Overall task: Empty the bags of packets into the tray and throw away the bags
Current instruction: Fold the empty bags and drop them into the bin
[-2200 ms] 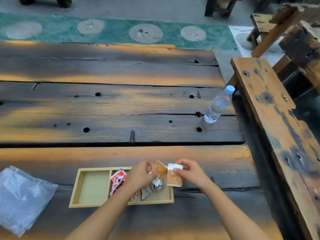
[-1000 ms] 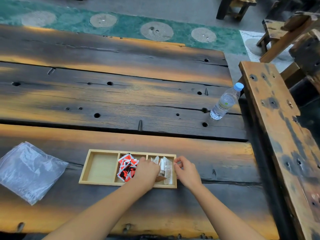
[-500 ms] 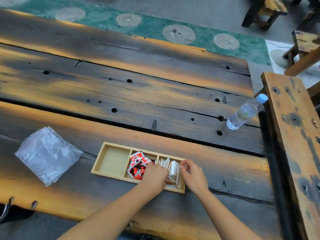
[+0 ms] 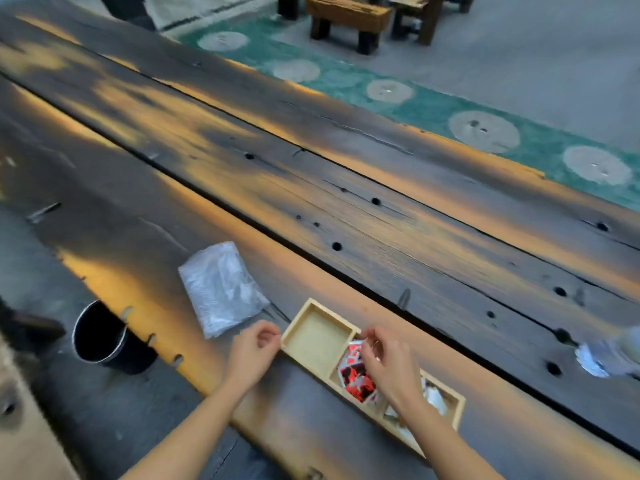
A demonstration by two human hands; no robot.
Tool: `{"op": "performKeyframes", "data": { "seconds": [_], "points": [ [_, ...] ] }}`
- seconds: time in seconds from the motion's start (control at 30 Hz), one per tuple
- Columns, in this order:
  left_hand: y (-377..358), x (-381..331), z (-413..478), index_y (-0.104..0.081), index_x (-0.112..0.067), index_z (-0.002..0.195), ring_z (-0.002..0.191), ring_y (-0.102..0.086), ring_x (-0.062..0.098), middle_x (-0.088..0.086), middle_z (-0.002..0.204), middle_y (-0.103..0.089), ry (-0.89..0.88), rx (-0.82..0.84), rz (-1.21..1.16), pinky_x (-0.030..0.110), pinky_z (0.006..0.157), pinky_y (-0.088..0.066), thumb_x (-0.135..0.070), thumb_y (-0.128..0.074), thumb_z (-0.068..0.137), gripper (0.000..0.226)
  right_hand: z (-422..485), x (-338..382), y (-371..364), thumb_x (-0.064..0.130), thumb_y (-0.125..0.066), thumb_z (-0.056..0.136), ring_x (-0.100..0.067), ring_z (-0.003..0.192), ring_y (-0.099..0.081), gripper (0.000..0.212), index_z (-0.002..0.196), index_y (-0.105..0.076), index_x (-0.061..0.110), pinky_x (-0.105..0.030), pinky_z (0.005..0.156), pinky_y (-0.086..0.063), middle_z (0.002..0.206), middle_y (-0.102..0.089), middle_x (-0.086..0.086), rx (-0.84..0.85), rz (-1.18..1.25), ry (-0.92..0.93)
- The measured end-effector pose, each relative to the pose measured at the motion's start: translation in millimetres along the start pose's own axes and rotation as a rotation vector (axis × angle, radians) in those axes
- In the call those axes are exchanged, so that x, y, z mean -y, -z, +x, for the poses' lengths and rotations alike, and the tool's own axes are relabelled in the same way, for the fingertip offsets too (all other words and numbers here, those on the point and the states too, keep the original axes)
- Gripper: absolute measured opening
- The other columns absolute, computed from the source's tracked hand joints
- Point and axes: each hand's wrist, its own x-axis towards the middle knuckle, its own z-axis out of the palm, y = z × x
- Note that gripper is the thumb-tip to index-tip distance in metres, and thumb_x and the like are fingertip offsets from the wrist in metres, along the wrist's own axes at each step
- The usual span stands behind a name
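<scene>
A wooden tray (image 4: 313, 308) with three compartments lies near the table's front edge. Its left compartment is bare, the middle one holds red packets (image 4: 355, 375), and the right one holds pale packets (image 4: 437, 400). My right hand (image 4: 388, 363) hovers over the red packets with fingers loosely curled and nothing seen in them. My left hand (image 4: 254, 351) is just left of the tray's left end, fingers loosely bent, holding nothing. A heap of clear plastic bags (image 4: 221, 289) lies left of the tray, a short way beyond my left hand.
A black bin (image 4: 100, 337) stands below the table's front edge at the left. A water bottle (image 4: 609, 353), blurred, is at the right edge of the view. The dark plank table (image 4: 346, 202) stretches ahead. Wooden benches (image 4: 346, 19) stand on the floor beyond.
The view has swung left, bringing the black bin into sight. My hands left the right compartment: the left one moved past the tray's left end, the right one over the red packets.
</scene>
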Motion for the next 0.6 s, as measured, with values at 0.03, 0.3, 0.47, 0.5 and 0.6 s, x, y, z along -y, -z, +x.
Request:
{"op": "performKeyframes", "data": {
  "seconds": [0.03, 0.3, 0.47, 0.5, 0.6],
  "points": [
    [17, 14, 9, -0.062, -0.028, 0.07, 0.069, -0.062, 0.018, -0.003, 0.072, -0.066, 0.077, -0.062, -0.045, 0.014, 0.063, -0.046, -0.004, -0.065, 0.077, 0.025, 5, 10, -8, 0.024, -0.053, 0.083, 0.002, 0.069, -0.053, 0.012, 0.09, -0.059, 0.032, -0.029, 0.064, -0.047, 0.08, -0.058, 0.017, 0.027, -0.006, 0.033],
    [107, 81, 90, -0.061, -0.007, 0.105, 0.094, -0.063, 0.033, 0.014, 0.094, -0.066, 0.381, -0.296, -0.16, 0.039, 0.083, -0.049, -0.013, -0.065, 0.082, 0.023, 75, 99, -95, 0.031, -0.051, 0.078, -0.01, 0.083, -0.057, 0.022, 0.099, -0.058, 0.03, -0.033, 0.074, -0.048, 0.093, -0.062, 0.012, 0.321, -0.031, 0.15],
    [111, 84, 135, -0.06, 0.008, 0.108, 0.1, -0.062, 0.033, 0.023, 0.106, -0.066, 0.522, -0.219, -0.205, 0.032, 0.078, -0.043, -0.018, -0.069, 0.081, 0.039, 129, 143, -164, 0.03, -0.056, 0.083, -0.014, 0.106, -0.056, 0.035, 0.117, -0.055, 0.024, -0.03, 0.086, -0.044, 0.118, -0.059, 0.005, 0.409, -0.014, -0.001],
    [108, 83, 141, -0.064, 0.005, 0.097, 0.095, -0.063, 0.033, 0.024, 0.102, -0.068, 0.531, -0.196, -0.2, 0.032, 0.076, -0.045, -0.021, -0.071, 0.079, 0.032, 139, 150, -175, 0.029, -0.058, 0.084, -0.017, 0.111, -0.055, 0.037, 0.12, -0.054, 0.02, -0.032, 0.09, -0.044, 0.121, -0.058, 0.002, 0.406, 0.005, -0.047],
    [95, 95, 155, -0.061, -0.008, 0.082, 0.095, -0.06, 0.033, 0.021, 0.103, -0.063, 0.592, -0.172, -0.148, 0.039, 0.082, -0.051, -0.036, -0.073, 0.07, 0.033, 164, 161, -202, 0.03, -0.059, 0.083, -0.025, 0.114, -0.055, 0.046, 0.125, -0.049, 0.013, -0.038, 0.096, -0.044, 0.123, -0.057, -0.007, 0.385, 0.035, -0.187]
  ]
}}
